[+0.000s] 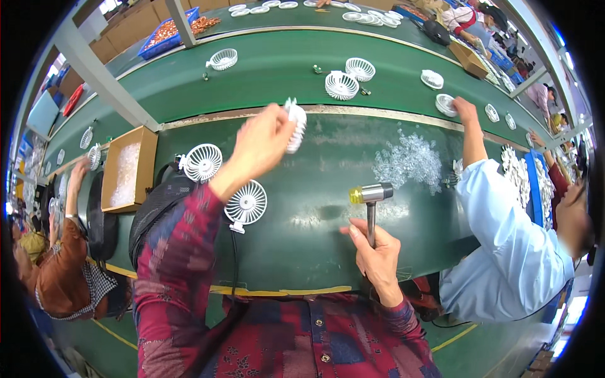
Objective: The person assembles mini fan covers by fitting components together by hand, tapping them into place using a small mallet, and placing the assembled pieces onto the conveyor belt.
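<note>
My left hand [263, 140] is raised over the near edge of the conveyor, its fingers closed on a white fan housing [297, 128] seen edge-on. Lower down at the right, my right hand [378, 257] grips the handle of a mallet [373, 194] with a yellow face on one end and a dark one on the other. The mallet head stands clear above the green worktable [302, 246]. Left of my left forearm lies a white fan [203, 162], and a second white fan [246, 203] rests just beside the sleeve.
Small clear parts [409, 160] lie heaped on the right. A cardboard box [149, 160] of clear pieces and a black bag [154, 208] are at left. Across the conveyor belt [271, 79] sit fan housings [341, 85]. At right, a blue-sleeved co-worker's hand [465, 111] touches another housing [445, 104].
</note>
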The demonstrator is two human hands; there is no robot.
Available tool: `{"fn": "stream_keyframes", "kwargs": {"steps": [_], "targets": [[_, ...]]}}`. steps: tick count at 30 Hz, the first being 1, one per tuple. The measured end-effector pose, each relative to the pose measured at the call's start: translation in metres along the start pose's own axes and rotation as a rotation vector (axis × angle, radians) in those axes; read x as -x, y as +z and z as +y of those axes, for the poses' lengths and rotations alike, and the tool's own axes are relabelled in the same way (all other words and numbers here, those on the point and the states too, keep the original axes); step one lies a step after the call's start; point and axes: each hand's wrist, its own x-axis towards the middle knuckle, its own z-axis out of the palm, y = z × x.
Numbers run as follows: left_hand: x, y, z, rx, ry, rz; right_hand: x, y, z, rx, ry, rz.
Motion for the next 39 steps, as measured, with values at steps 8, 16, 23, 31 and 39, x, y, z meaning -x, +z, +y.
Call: {"fn": "stream_keyframes", "kwargs": {"steps": [8,16,23,31,39], "targets": [[0.118,0.035,0.062,1.158,-0.307,-0.460,0.002,0.014,-0.016,0.091,-0.332,-0.013],[0.127,0.019,0.021,0.947,-0.339,-0.131,-0.006,-0.015,-0.023,-0.143,0.040,-0.094],[0.139,0.024,0.023,0.962,-0.591,-0.521,-0.036,-0.026,-0.029,-0.139,0.125,-0.301],[0.147,0.044,0.027,1.127,-0.599,-0.743,-0.056,-0.017,-0.039,0.011,0.144,-0.376],[0.151,0.047,0.031,1.349,-0.628,-0.434,-0.004,0.008,-0.017,-0.031,0.003,0.058]]}}
